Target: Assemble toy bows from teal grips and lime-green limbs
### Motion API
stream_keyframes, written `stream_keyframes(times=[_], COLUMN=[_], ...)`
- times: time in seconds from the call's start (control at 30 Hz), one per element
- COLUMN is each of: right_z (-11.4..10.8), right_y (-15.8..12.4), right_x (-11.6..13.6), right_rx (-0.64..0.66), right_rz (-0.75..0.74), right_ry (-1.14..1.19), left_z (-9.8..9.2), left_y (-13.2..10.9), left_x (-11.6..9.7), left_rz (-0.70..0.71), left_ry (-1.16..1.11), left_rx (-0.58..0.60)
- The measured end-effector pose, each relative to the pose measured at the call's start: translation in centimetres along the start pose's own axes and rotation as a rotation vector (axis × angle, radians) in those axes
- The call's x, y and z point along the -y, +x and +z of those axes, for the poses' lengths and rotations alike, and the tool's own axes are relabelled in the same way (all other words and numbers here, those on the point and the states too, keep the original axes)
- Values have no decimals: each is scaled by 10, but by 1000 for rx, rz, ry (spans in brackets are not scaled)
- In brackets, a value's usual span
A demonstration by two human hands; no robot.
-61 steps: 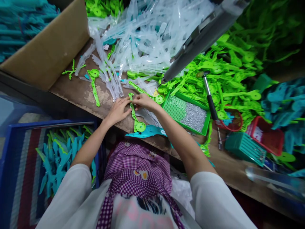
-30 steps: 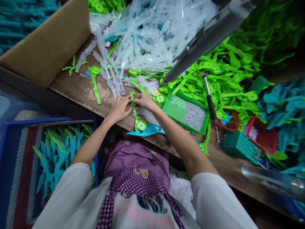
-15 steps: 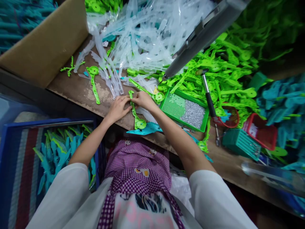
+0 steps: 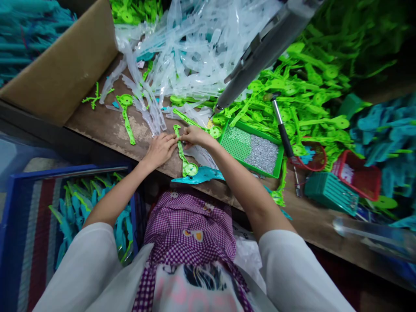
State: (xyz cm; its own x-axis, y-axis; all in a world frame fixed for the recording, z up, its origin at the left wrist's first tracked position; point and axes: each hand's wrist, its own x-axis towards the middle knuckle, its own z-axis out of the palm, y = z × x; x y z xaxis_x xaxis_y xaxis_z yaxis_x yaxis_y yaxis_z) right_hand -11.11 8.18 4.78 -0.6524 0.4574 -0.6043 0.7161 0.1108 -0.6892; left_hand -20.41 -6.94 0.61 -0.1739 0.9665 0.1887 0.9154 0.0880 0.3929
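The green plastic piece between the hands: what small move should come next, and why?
Perhaps a gentle press by the right hand near the upper end of the green plastic piece: that hand reaches it there, and the left hand lies opposite, seemingly placed to steady it. I can't tell whether anything small is pinched.

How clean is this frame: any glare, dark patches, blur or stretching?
Head view: white glints on the translucent strips; the green pile darkens into shadow at upper right; the clear cylinder at lower right looks smeared. Head view, centre: left hand and right hand read fairly sharp, fine detail too small to judge.
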Motion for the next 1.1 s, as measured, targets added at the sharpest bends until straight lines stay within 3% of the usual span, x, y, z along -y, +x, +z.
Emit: stream_keyframes(times=[0.13, 0.37, 0.6, 0.77, 0.97, 1.1], right_z=[-1, -9, -13, -12, -7, -9], right_y=[0, 5, 11, 9, -10, -6], right_x=[0, -6, -15, -13, 3, 0], right_rx=[7, 25, 86, 61, -177, -47], right_rz=[-41, -94, -141, -170, -314, -288], right_ry=[-20, 37, 144, 41, -388, -217], left_z=[-5, 0, 1, 0, 0, 1], left_y=[4, 3, 6, 6, 6, 6], left_x=[4, 12, 10, 7, 7, 7], left_rz=[27, -18, -15, -77, -100, -103], left_ry=[-33, -238, -172, -149, -131, -145], left_rx=[63, -34, 55, 80, 89, 86])
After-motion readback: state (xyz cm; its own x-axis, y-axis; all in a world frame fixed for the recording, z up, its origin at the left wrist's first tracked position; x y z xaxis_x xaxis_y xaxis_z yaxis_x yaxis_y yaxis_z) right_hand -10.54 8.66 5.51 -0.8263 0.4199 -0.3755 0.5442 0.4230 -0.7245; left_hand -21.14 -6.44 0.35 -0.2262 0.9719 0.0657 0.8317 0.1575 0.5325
